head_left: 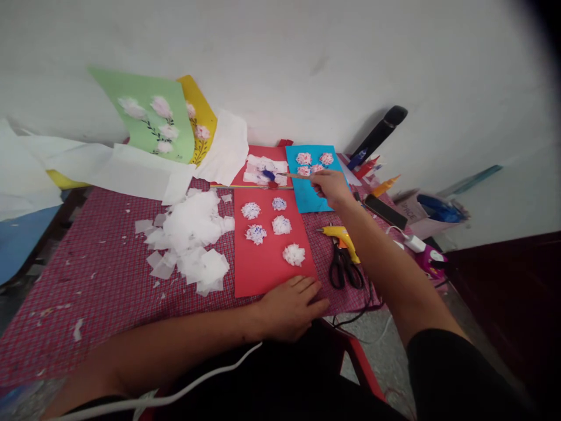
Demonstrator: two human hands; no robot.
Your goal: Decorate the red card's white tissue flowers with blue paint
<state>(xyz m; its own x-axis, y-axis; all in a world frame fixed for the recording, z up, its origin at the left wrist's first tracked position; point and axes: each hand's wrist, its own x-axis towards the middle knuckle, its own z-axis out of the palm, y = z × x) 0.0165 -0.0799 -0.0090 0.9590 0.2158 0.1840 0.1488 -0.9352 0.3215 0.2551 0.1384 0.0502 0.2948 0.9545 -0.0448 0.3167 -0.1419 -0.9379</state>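
Note:
My right hand is closed around the handle of a thin paintbrush. The brush tip points left to a dark blue paint patch on a stained white tissue. My left hand lies with fingers stretched over the lower edge of a red card. On that card sit several tissue-paper flowers, some speckled blue, and one white flower close above my left hand. Partly under my right hand, a blue card bears red-speckled flowers.
Left of the red card lies a heap of white tissue squares. Yellow glue gun, black scissors and a phone lie on the right. Green and yellow flower cards lean on the wall. A power strip sits at the right edge.

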